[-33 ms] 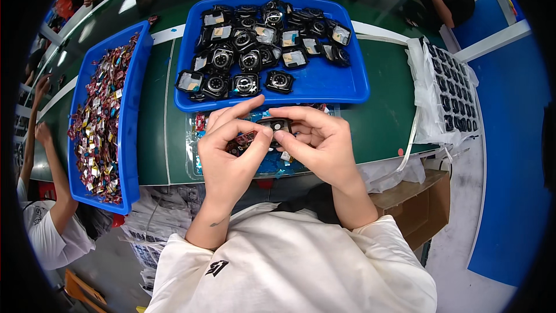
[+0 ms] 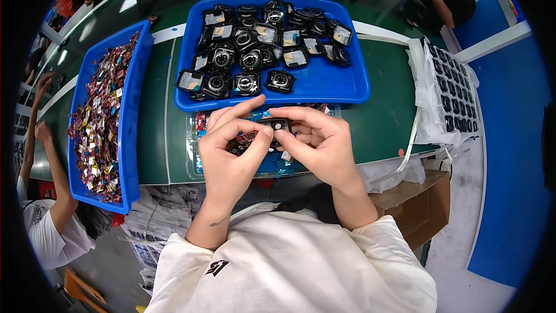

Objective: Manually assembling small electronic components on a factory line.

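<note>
Between the fingertips of my two hands is a small black smartwatch case [image 2: 282, 122], held over the near edge of the table. My left hand [image 2: 225, 153] pinches its left side with thumb and index finger. A small reddish circuit board [image 2: 244, 138] shows inside the curl of that hand; whether it is attached to the case I cannot tell. My right hand [image 2: 326, 149] grips the right side, thumb on the case and the other fingers curled behind. Beneath both hands lies a clear plastic tray [image 2: 191, 153] with blue film pieces and reddish boards, partly hidden by the hands.
A blue tray [image 2: 360, 86] of black watch cases stands just beyond my hands. To the left, a blue bin [image 2: 132, 139] holds many small circuit boards. At right are a white-wrapped rack of black parts [image 2: 454, 90] and a cardboard box [image 2: 414, 211]. Other people's arms show at left.
</note>
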A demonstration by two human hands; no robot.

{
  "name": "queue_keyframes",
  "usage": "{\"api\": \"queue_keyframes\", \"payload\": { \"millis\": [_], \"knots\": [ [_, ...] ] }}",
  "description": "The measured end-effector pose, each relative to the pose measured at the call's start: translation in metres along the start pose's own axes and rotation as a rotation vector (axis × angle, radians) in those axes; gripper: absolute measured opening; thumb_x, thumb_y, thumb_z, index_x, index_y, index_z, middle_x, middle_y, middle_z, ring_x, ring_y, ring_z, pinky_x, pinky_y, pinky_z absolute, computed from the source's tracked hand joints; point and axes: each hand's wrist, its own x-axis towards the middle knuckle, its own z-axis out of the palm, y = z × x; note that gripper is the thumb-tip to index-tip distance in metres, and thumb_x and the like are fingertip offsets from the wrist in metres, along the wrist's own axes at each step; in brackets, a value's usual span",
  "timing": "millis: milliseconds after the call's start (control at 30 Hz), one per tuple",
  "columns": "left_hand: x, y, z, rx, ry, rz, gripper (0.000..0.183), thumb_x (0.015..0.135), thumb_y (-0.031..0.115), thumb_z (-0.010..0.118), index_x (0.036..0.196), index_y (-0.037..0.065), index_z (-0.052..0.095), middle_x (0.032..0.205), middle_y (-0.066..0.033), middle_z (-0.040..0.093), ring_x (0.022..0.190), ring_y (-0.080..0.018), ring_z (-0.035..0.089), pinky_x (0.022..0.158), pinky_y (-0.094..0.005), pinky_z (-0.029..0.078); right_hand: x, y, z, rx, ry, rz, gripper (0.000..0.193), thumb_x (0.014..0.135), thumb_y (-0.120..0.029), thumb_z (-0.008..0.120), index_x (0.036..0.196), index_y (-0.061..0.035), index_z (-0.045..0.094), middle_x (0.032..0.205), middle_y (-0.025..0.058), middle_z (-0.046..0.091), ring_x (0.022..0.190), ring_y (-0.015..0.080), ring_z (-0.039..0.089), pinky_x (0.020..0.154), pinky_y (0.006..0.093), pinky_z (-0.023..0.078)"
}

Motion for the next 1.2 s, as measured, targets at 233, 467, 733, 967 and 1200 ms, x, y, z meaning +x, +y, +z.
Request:
{"api": "queue_keyframes", "payload": {
  "millis": [233, 467, 733, 967, 1200],
  "knots": [
    [0.000, -0.003, 0.000, -0.077, -0.001, -0.060, 0.005, 0.072, 0.003, 0.070, 0.076, 0.002, 0.070, 0.107, -0.0119, 0.069, 0.099, -0.0217, 0.058, 0.090, -0.0336, 0.041, 0.001, 0.007, 0.002, -0.035, 0.026, -0.055, 0.024, 0.084, -0.001, 0.066, 0.108, 0.0018, 0.066, 0.096, 0.0114, 0.068, 0.076, 0.0093, 0.065, 0.062, 0.0217, 0.055],
    [0.000, 0.000, 0.002, -0.023, 0.011, -0.071, 0.004, 0.073, 0.003, 0.070, 0.077, 0.002, 0.070, 0.103, -0.0106, 0.070, 0.095, -0.0201, 0.058, 0.087, -0.0316, 0.042, 0.002, 0.009, 0.004, -0.055, 0.063, -0.102, 0.021, 0.084, -0.002, 0.066, 0.104, 0.0033, 0.067, 0.092, 0.0117, 0.069, 0.074, 0.0103, 0.066, 0.060, 0.0214, 0.055],
    [-0.002, 0.002, 0.004, 0.084, 0.033, 0.050, 0.009, 0.073, 0.001, 0.072, 0.082, 0.002, 0.072, 0.100, -0.0111, 0.070, 0.093, -0.0199, 0.060, 0.085, -0.0311, 0.044, 0.003, 0.010, 0.006, -0.012, 0.116, -0.114, 0.018, 0.083, 0.001, 0.065, 0.101, 0.0035, 0.068, 0.091, 0.0107, 0.070, 0.074, 0.0094, 0.066, 0.061, 0.0198, 0.054],
    [-0.007, 0.001, -0.008, 0.108, 0.068, 0.086, 0.012, 0.071, 0.001, 0.075, 0.082, 0.000, 0.071, 0.088, -0.0095, 0.070, 0.082, -0.0192, 0.063, 0.077, -0.0293, 0.047, 0.006, 0.006, -0.001, 0.091, 0.191, -0.121, 0.015, 0.082, 0.006, 0.065, 0.097, 0.0050, 0.064, 0.092, 0.0094, 0.067, 0.077, 0.0073, 0.063, 0.064, 0.0179, 0.052],
    [-0.010, 0.004, -0.011, -0.273, -0.137, -0.255, 0.005, 0.079, 0.000, 0.071, 0.083, -0.002, 0.068, 0.077, -0.0050, 0.066, 0.074, -0.0093, 0.058, 0.065, -0.0220, 0.044, 0.010, 0.013, -0.001, 0.145, 0.151, -0.176, 0.015, 0.079, 0.006, 0.065, 0.092, 0.0031, 0.059, 0.092, 0.0099, 0.067, 0.078, 0.0081, 0.062, 0.068, 0.0206, 0.051]
  ]
}}
